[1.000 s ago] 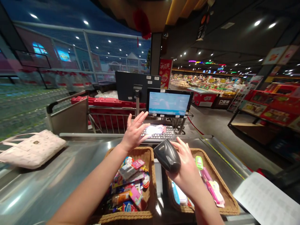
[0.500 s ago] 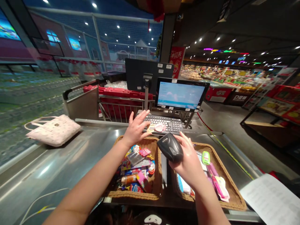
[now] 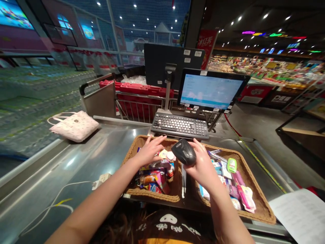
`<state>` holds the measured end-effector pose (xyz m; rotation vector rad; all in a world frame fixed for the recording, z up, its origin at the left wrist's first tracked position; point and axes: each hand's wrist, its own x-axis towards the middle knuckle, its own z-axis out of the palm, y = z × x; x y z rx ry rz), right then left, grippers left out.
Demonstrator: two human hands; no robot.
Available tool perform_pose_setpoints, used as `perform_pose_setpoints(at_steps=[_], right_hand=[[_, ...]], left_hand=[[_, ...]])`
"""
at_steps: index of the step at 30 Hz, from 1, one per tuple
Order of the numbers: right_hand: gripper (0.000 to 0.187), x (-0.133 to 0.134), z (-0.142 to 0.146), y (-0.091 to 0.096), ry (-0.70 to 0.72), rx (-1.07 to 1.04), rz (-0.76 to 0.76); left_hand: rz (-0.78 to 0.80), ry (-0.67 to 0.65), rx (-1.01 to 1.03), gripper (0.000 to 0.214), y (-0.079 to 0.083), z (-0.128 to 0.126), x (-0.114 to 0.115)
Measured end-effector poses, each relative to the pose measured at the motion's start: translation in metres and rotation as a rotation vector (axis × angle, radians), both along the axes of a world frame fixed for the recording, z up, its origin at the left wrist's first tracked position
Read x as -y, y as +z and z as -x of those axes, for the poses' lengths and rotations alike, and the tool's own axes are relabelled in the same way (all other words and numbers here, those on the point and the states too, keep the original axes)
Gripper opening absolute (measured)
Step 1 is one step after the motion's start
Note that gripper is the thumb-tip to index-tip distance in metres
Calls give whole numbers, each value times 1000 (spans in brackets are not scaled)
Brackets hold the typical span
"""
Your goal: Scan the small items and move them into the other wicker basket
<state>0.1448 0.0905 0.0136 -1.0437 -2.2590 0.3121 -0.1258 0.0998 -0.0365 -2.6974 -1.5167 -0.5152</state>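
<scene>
My right hand (image 3: 200,164) is wrapped round a black handheld barcode scanner (image 3: 184,152), held above the gap between two wicker baskets. My left hand (image 3: 149,150) hovers over the left wicker basket (image 3: 133,145), its fingers apart and nothing gripped in them. Just past its fingertips, a small pink-and-yellow packaged item (image 3: 170,156) lies on top of the basket's pile. That pile holds small colourful packages, among them an orange-labelled bottle (image 3: 147,179). In the right wicker basket (image 3: 256,179) are several packaged goods, including a green-framed item (image 3: 231,165) and a pink one (image 3: 243,196).
Behind the baskets stand a black keyboard (image 3: 180,125) and a lit monitor (image 3: 210,89). A pale handbag (image 3: 76,127) rests on the metal counter (image 3: 111,140) at left, near a white cable (image 3: 61,189). A printed sheet (image 3: 299,213) lies at the right. Shopping carts (image 3: 139,105) stand beyond.
The pink-and-yellow item, earlier in front of the keyboard beyond my left hand, is now in the left basket. My left hand has lowered toward that basket; my right hand still holds the scanner.
</scene>
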Motion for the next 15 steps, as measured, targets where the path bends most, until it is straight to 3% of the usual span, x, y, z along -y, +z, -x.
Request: perform_pose_setpoints(at_steps=[6, 12, 15], right_hand=[[46, -3, 2, -3, 17, -5, 31], [44, -3, 1, -8, 49, 69, 138], [42, -1, 0, -12, 94, 110, 218]], left_hand=[[175, -133, -79, 61, -28, -3, 8], [278, -238, -162, 34, -40, -15, 5], [306, -257, -156, 38, -46, -21, 3]])
